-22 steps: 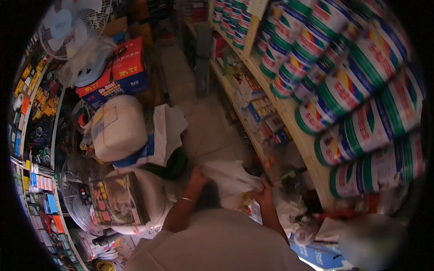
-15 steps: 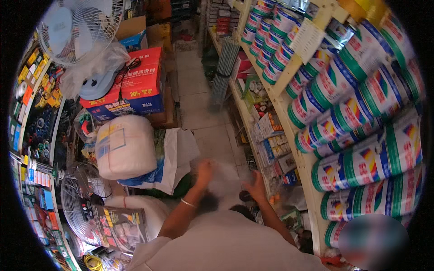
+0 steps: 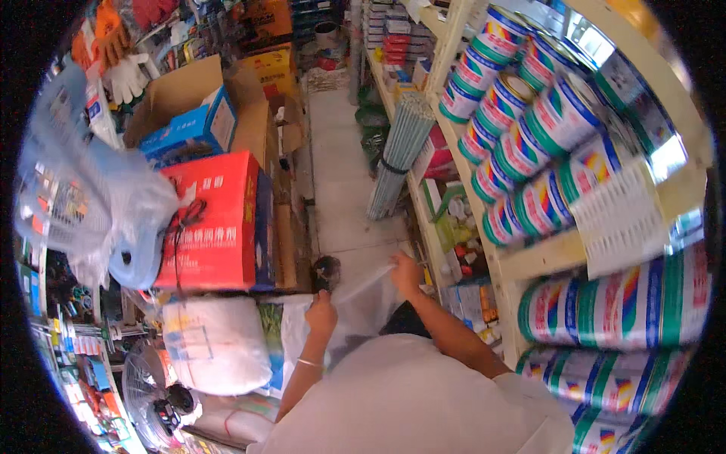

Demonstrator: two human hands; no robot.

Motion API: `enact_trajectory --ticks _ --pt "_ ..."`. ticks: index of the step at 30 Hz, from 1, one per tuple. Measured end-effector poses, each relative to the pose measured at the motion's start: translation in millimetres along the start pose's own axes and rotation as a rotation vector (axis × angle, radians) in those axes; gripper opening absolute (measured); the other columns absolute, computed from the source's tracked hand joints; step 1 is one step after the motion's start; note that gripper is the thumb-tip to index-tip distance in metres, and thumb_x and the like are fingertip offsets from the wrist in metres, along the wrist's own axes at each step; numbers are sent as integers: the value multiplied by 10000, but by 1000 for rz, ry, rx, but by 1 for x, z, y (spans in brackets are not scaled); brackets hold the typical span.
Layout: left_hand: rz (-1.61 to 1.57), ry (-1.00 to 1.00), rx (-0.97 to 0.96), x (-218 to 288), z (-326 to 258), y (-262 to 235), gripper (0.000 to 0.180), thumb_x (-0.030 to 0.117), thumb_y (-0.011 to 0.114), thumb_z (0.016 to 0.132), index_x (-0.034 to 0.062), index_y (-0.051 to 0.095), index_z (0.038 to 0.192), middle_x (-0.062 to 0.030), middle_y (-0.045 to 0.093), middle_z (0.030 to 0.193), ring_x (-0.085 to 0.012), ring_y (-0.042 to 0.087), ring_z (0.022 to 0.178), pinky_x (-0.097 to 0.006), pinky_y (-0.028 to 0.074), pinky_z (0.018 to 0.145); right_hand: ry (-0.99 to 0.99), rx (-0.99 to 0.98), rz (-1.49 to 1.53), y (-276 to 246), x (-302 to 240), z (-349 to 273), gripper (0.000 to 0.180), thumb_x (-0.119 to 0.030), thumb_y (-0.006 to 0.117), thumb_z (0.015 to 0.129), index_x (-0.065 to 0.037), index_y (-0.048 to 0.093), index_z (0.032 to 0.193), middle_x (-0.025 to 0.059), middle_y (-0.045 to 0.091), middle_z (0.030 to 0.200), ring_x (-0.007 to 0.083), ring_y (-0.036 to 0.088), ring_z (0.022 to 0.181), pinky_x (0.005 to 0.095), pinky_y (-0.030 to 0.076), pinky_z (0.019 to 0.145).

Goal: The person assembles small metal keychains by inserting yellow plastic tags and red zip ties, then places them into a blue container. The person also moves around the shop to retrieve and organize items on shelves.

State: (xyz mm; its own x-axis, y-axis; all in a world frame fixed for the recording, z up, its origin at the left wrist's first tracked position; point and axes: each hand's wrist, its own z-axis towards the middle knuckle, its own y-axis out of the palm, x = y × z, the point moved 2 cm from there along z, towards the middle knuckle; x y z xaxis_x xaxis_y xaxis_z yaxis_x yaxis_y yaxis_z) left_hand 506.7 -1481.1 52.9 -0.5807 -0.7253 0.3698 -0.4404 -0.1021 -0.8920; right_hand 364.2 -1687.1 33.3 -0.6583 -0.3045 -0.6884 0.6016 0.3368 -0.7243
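A thin, see-through whitish plastic bag is stretched between my hands above the aisle floor. My left hand, with a pale bangle on its wrist, is closed at the bag's left edge. Higher and farther right, my right hand pinches the bag's upper right corner. Just beyond my left fingers shows a dark roundish thing; I cannot tell whether it touches them. My light shirt hides the lower part of the bag.
Left of the aisle are a red carton, a big white wrapped bundle, a plastic-covered fan and an open cardboard box. On the right, shelves hold several paint cans; a bundle of grey rods leans there.
My view has shifted along the aisle. My right hand has risen and moved farther out, drawing the bag taut. The left hand stays closed at its edge.
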Motion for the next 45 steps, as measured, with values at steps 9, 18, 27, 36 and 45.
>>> enact_trajectory --ticks 9,18,27,36,45 --pt "-399 44 116 43 149 -30 459 99 552 811 74 442 1256 -243 548 1197 -446 576 1004 -509 483 797 -146 -235 -17 139 -52 236 381 -243 619 787 -126 550 1143 153 633 991 374 604 886 468 490 776" --pt "-600 14 175 63 319 -129 406 3 562 820 20 510 1222 -228 590 1117 -404 577 1003 -437 455 883 11 -536 206 115 -145 435 401 -139 694 714 -84 577 1093 121 664 891 287 647 820 410 505 709" --pt "-763 -303 100 71 438 -184 383 39 562 861 24 473 1234 -240 537 1210 -392 513 1139 -422 419 955 -188 -504 116 202 -85 557 408 -235 741 714 -76 633 1074 127 666 1001 277 637 939 386 498 817" --pt "-145 -6 367 76 675 -190 267 60 553 853 -12 538 1110 -231 576 1044 -377 576 965 -444 455 807 -177 -521 -33 202 -115 745 427 -326 739 737 -67 638 1061 157 643 1017 322 612 960 412 475 858" --pt "-965 -31 0 86 907 -120 258 -6 455 888 -15 483 1144 -136 597 1005 -223 596 894 -332 482 785 395 -628 429 144 -110 865 583 -346 753 746 -31 539 1187 159 624 1053 306 619 939 431 475 864"
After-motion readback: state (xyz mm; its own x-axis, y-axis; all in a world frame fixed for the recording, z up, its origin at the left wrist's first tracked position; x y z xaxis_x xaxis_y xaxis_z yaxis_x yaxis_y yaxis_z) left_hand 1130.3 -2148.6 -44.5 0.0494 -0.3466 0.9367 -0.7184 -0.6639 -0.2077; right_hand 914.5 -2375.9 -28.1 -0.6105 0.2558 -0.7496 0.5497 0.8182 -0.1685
